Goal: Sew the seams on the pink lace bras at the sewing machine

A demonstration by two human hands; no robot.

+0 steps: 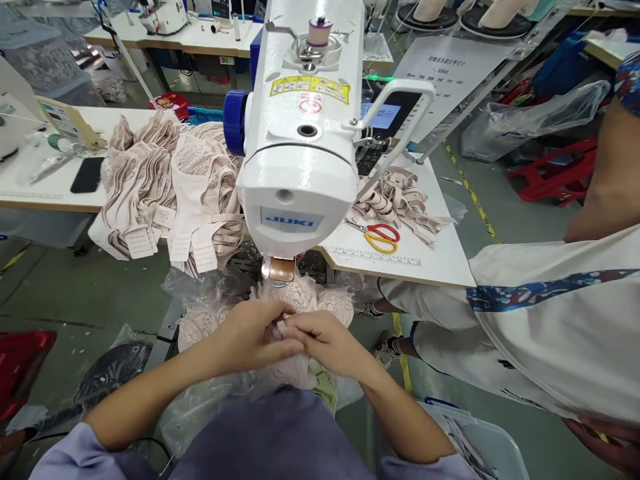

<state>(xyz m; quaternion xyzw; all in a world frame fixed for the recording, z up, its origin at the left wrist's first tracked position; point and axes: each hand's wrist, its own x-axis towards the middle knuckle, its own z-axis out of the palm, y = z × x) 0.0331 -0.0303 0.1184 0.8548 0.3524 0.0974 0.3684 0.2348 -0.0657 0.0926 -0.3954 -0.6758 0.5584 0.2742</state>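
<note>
My left hand (253, 335) and my right hand (331, 341) meet in front of my body, just below the head of a white sewing machine (295, 177). Their fingers are closed and pinched together at the tips. A small pale bit shows between them, too little to name. Under and behind both hands lie beige lace bras (337, 305), partly covered by my fingers. Clear plastic (200, 407) spreads beneath them on my lap. The needle area sits behind a brown-tinted guard (281, 269), close above my fingers.
Stacked beige lace bras (135, 193) hang over the table edge at left, near a black phone (87, 175). Scissors with red and yellow handles (383, 238) and beige straps (400, 200) lie at right. A person in white clothing (555, 320) stands close on the right.
</note>
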